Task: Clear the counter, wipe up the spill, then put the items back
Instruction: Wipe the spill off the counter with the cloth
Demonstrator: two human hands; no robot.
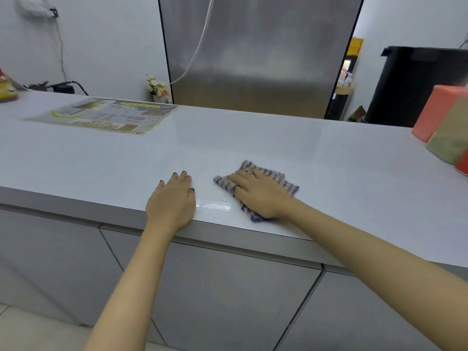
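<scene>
My right hand presses flat, fingers straight, on the checked cloth near the counter's near edge. My left hand rests flat, just left of the wet spill.

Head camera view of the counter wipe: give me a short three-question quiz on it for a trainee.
1. True or false: the right hand presses the blue-and-white checked cloth flat on the pale grey counter.
2. The shiny wet patch lies: A between the two hands; B at the counter's far edge; C right of the cloth.
3. What does the left hand hold?
Key: 1 true; 2 A; 3 nothing, it rests flat near the counter's front edge.
</scene>
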